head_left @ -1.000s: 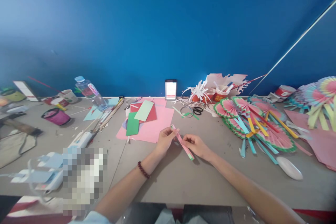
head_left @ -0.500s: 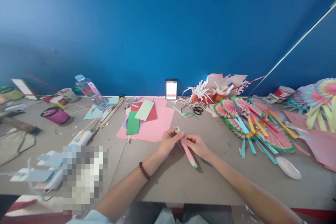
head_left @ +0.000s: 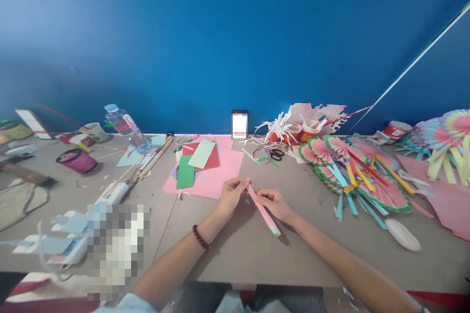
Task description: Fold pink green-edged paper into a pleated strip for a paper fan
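Between my hands is a narrow folded strip of pink paper [head_left: 265,215] with a green tip at its near end. My left hand [head_left: 232,193] pinches its far end between thumb and fingers. Partway along the strip, my right hand [head_left: 273,201] grips its right edge with thumb and forefinger. The strip slants toward me and to the right, just above the grey table [head_left: 235,259]. Behind my left hand lie pink paper sheets [head_left: 232,168], topped by a green card [head_left: 185,172], a pale green card [head_left: 202,153] and a red card [head_left: 213,159].
Beyond my hands are a tape roll [head_left: 261,155], black-handled scissors [head_left: 276,155] and a phone [head_left: 240,125] against the wall. Folded watermelon-coloured paper fans [head_left: 389,190] and a white oval object [head_left: 403,235] lie right. Leftward are a bottle [head_left: 128,129], wooden sticks [head_left: 156,157] and a power strip [head_left: 110,198].
My left hand has drawn slightly left and my right hand has slid along the strip, so they are farther apart. The strip's green end has shifted a little right.
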Available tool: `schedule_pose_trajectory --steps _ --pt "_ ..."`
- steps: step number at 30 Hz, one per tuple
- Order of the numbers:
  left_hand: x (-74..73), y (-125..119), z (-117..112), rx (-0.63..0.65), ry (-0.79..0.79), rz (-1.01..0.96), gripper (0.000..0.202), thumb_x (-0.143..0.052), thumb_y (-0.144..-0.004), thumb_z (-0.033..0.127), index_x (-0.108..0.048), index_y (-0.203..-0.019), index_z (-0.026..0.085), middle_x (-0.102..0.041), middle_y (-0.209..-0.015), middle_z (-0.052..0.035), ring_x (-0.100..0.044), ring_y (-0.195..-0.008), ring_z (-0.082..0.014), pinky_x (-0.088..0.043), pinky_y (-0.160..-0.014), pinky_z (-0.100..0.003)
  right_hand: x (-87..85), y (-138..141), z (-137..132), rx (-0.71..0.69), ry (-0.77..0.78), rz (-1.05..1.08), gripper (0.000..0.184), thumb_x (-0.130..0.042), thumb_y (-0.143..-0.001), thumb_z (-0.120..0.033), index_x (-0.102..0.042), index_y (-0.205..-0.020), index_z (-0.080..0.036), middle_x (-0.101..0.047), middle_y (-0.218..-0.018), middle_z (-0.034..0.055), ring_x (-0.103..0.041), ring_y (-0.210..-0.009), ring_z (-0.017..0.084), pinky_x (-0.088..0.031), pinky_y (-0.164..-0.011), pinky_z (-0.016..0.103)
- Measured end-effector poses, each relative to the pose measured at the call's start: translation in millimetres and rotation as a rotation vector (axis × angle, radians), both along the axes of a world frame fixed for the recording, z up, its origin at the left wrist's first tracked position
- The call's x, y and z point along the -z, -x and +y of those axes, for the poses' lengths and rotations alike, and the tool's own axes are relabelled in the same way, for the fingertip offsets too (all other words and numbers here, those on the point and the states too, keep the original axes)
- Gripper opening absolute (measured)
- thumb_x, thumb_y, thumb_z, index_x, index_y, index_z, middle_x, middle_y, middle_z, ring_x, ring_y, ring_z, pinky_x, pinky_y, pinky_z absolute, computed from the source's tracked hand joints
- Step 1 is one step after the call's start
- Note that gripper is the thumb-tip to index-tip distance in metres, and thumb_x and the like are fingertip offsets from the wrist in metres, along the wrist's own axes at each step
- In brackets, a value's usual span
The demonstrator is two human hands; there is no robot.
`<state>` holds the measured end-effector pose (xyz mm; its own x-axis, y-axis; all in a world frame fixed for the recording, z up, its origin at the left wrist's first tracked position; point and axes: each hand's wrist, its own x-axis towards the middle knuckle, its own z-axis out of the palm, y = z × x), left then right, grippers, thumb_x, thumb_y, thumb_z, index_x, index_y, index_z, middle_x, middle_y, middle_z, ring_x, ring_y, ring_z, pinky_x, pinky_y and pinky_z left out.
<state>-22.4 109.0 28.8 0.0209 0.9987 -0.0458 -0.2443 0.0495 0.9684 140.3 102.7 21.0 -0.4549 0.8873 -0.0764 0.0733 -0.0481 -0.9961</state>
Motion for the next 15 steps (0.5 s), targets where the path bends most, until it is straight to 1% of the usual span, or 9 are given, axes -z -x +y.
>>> schedule_pose_trajectory --steps 1,3,5,6,8,10,13,15 --pt "-0.8 0.4 0.2 0.002 0.004 -0.015 0.041 -0.074 -0.067 0.053 -0.066 -0.060 0.014 -0.055 -0.053 0.0004 -0.045 -0.050 -0.0079 -0.037 -0.052 -0.023 2.6 0.0 0.4 0.004 0.024 0.020 0.043 -0.064 -0.074 -0.057 -0.057 -0.060 -0.017 -0.045 -0.054 -0.0053 -0.036 -0.051 0.008 -0.026 -0.051 0.024" --pt "-3.1 1.1 0.1 0.039 0.019 -0.072 0.040 -0.074 -0.067 0.054 -0.069 -0.071 0.015 -0.056 -0.056 0.0009 -0.047 -0.051 -0.0083 -0.039 -0.054 -0.023 8.2 0.2 1.4 0.012 0.089 0.087 0.043 -0.065 -0.074 -0.058 -0.059 -0.064 -0.017 -0.049 -0.056 -0.0045 -0.039 -0.052 0.008 -0.029 -0.052 0.023" --pt "-5.5 1.4 -0.5 0.116 0.027 -0.129 0.040 -0.077 -0.066 0.052 -0.069 -0.081 0.015 -0.059 -0.061 0.0009 -0.050 -0.054 -0.0086 -0.042 -0.057 -0.023 12.2 0.5 2.0 0.014 0.182 0.184 0.043 -0.066 -0.073 -0.059 -0.060 -0.068 -0.017 -0.053 -0.060 -0.0033 -0.043 -0.053 0.008 -0.033 -0.053 0.023" --pt "-6.3 1.3 -0.9 0.160 0.026 -0.143 0.039 -0.078 -0.065 0.049 -0.069 -0.082 0.015 -0.059 -0.063 0.0007 -0.052 -0.055 -0.0088 -0.042 -0.059 -0.023 12.9 0.6 2.0 0.012 0.233 0.233 0.043 -0.067 -0.073 -0.059 -0.061 -0.070 -0.017 -0.055 -0.061 -0.0027 -0.046 -0.053 0.008 -0.035 -0.054 0.023" --pt "-6.8 0.7 -1.9 0.228 0.020 -0.135 0.034 -0.080 -0.065 0.044 -0.067 -0.076 0.015 -0.060 -0.063 0.0003 -0.054 -0.057 -0.0091 -0.043 -0.061 -0.023 11.6 1.0 1.2 0.008 0.319 0.306 0.041 -0.071 -0.071 -0.057 -0.063 -0.075 -0.017 -0.058 -0.064 -0.0017 -0.050 -0.055 0.009 -0.039 -0.057 0.023" --pt "-6.0 -0.1 -2.5 0.249 0.018 -0.108 0.031 -0.080 -0.066 0.042 -0.065 -0.072 0.015 -0.059 -0.060 0.0004 -0.054 -0.055 -0.0093 -0.044 -0.061 -0.024 7.4 1.3 -0.2 0.008 0.364 0.339 0.040 -0.072 -0.071 -0.055 -0.066 -0.077 -0.016 -0.061 -0.068 0.0001 -0.053 -0.058 0.010 -0.043 -0.060 0.024" --pt "-4.4 0.1 -2.0 0.227 0.015 -0.086 0.030 -0.076 -0.071 0.044 -0.064 -0.070 0.015 -0.058 -0.057 0.0008 -0.053 -0.052 -0.0094 -0.042 -0.057 -0.024 0.6 0.6 -1.3 0.008 0.382 0.330 0.044 -0.067 -0.073 -0.060 -0.068 -0.079 -0.016 -0.065 -0.073 0.0037 -0.059 -0.063 0.013 -0.048 -0.065 0.027" --pt "-4.6 1.2 -1.1 0.191 0.015 -0.072 0.030 -0.075 -0.071 0.043 -0.064 -0.068 0.016 -0.058 -0.057 0.0010 -0.053 -0.052 -0.0095 -0.042 -0.056 -0.024 -2.4 -0.7 -0.9 0.001 0.374 0.276 0.047 -0.066 -0.073 -0.061 -0.068 -0.083 -0.016 -0.067 -0.075 0.0049 -0.061 -0.065 0.015 -0.049 -0.066 0.029"
